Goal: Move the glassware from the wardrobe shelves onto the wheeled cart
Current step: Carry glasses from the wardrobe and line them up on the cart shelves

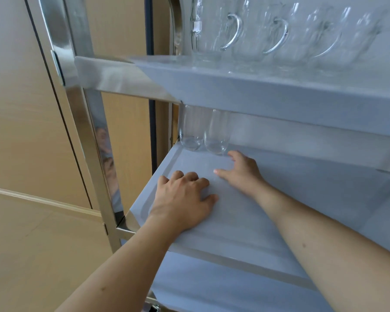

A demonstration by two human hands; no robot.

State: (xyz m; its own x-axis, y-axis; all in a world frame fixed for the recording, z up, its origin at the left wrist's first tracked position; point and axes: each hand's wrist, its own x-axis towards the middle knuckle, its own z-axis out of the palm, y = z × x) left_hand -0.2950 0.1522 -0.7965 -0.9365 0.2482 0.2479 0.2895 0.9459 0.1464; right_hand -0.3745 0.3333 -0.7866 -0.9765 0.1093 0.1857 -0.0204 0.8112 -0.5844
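Far left of the frame: steel cart frame (92, 140) against a wooden wall. Centre left: two tumblers (204, 131) parked at the back of the middle shelf (268, 212). Below them, left hand (182, 199) and right hand (243, 171) resting flat on that shelf, released, grasping nothing. Upper right: mugs (257, 30) lined up on the top shelf (245, 86). Some glassware moved, seemingly; wardrobe out of view, remainder unknown.

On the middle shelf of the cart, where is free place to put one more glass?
The middle shelf is bare to the right of the right hand, and toward its front edge. Its far-left corner is crowded: two tumblers stand there, fingertips of that hand beside them. The left hand rests on the left part. The top shelf carries handled mugs.
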